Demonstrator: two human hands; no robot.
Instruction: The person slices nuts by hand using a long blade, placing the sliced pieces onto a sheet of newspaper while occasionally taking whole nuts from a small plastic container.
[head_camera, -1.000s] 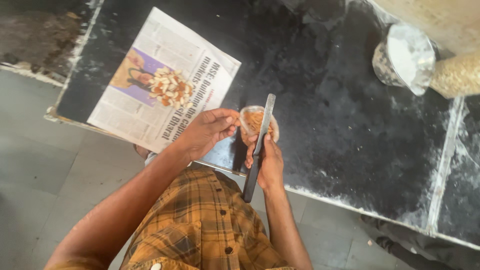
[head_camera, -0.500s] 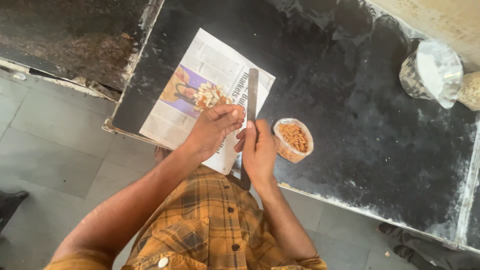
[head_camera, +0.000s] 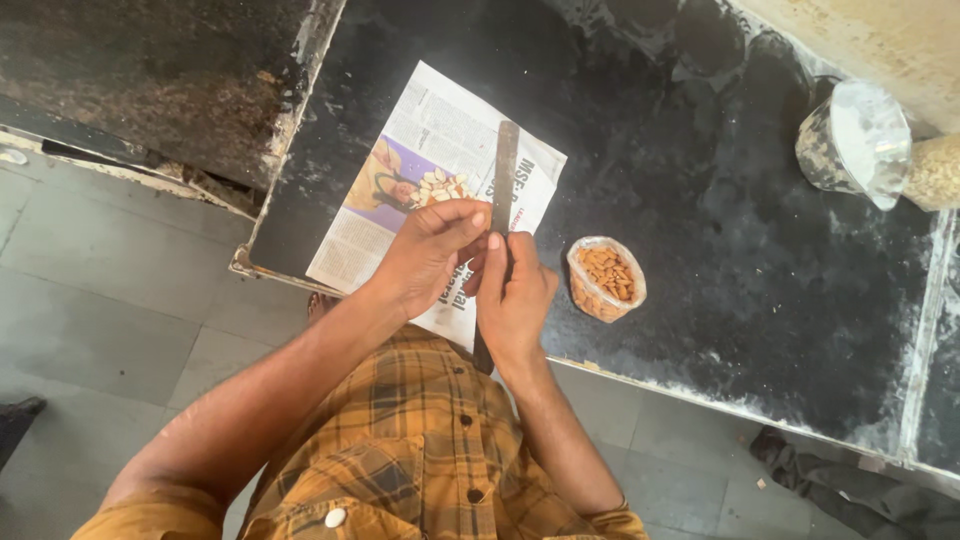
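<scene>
My right hand (head_camera: 515, 300) grips a long dark knife (head_camera: 503, 175). Its blade points away from me over a newspaper sheet (head_camera: 425, 130) spread on the black counter (head_camera: 720, 250). My left hand (head_camera: 425, 255) is pinched shut beside the blade, its fingertips holding a small almond that they mostly hide. A little pile of pale almond slices (head_camera: 440, 188) lies on the newspaper just beyond my left hand. An open clear bag of whole almonds (head_camera: 605, 277) stands on the counter to the right of my right hand.
A clear bag of white powder (head_camera: 855, 140) and a bag of pale grains (head_camera: 935, 170) stand at the counter's far right. A grimy dark slab (head_camera: 150, 80) lies to the left. The counter's front edge (head_camera: 700, 395) runs above a grey tiled floor, where a dark cloth (head_camera: 850, 480) lies.
Both hands have moved left from the almond bag to above the newspaper. The knife now points over the paper, and my left fingers have closed beside the blade.
</scene>
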